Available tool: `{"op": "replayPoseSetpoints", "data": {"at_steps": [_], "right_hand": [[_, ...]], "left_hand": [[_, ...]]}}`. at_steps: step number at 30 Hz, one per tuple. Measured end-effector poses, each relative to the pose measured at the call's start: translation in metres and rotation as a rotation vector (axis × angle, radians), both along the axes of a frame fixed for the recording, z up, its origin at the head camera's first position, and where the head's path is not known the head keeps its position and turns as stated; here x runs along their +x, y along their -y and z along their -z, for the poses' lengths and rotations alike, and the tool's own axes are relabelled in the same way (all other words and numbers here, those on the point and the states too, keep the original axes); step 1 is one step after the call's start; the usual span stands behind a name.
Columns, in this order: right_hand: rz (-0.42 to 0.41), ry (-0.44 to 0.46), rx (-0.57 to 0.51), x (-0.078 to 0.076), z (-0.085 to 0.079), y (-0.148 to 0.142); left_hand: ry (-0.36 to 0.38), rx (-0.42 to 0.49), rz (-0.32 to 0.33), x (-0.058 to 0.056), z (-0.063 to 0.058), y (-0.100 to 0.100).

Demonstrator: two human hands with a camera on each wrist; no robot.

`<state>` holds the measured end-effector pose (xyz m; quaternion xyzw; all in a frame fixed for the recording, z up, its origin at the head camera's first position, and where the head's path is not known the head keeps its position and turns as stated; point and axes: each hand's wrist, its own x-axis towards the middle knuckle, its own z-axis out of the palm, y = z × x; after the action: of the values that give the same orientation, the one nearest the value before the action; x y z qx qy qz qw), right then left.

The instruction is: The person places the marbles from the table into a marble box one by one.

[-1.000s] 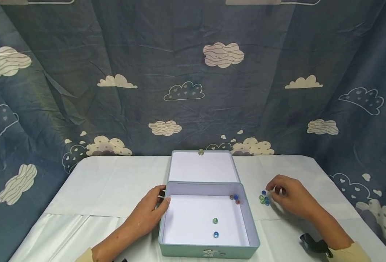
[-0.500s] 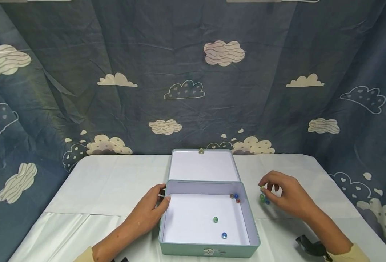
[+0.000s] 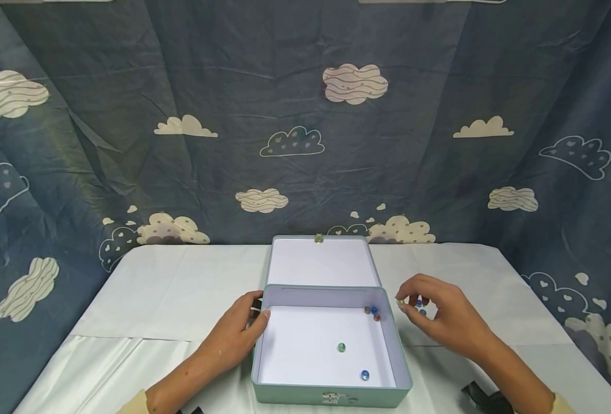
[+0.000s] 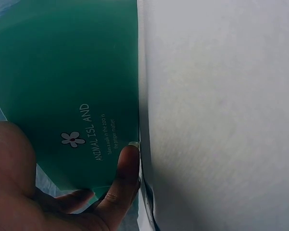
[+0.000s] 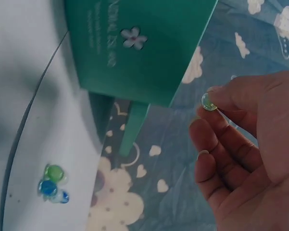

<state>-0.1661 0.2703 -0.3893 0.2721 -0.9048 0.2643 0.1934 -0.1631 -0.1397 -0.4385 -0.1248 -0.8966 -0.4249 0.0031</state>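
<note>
An open tin box (image 3: 331, 395), green outside and pale inside, stands in the middle of the table. My left hand (image 3: 235, 330) holds its left wall, thumb over the rim and fingers against the green outer side. Beside the box's right wall, my right hand (image 3: 442, 307) pinches a clear greenish marble (image 5: 209, 101) between thumb and index finger, raised above the table. Inside the box lie a blue marble (image 3: 365, 375) near the front, a green marble (image 3: 341, 347), and a small cluster with a red marble (image 3: 376, 317) at the back right corner.
Several loose marbles, including a green marble (image 5: 54, 172), sit on the white-covered table (image 3: 181, 276) right of the box, partly behind the right hand in the head view. The hinged lid (image 3: 323, 261) lies back behind the box. A cloud-patterned curtain (image 3: 222, 75) surrounds the table.
My right hand picks up the greenish marble from the loose group and moves left with it toward the box. The blue marble inside rolls right. My left hand stays put.
</note>
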Motion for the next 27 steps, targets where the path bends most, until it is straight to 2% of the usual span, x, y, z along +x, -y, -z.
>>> {"op": "replayPoseSetpoints", "data": {"at_steps": [7,17,22,27], "right_hand": [[-0.005,0.051,0.005,0.011,-0.007,0.011],[-0.099,0.133,0.022,0.023,-0.013,0.022],[-0.191,0.129,0.006,0.028,-0.014,0.026],[-0.245,0.096,-0.017,0.029,-0.012,0.032]], "left_hand": [[0.003,-0.002,0.001,0.000,0.000,0.000],[-0.001,0.006,0.002,0.000,0.000,0.000],[0.001,0.002,0.002,0.000,0.000,0.000],[0.011,-0.004,0.001,0.000,0.000,0.000]]}}
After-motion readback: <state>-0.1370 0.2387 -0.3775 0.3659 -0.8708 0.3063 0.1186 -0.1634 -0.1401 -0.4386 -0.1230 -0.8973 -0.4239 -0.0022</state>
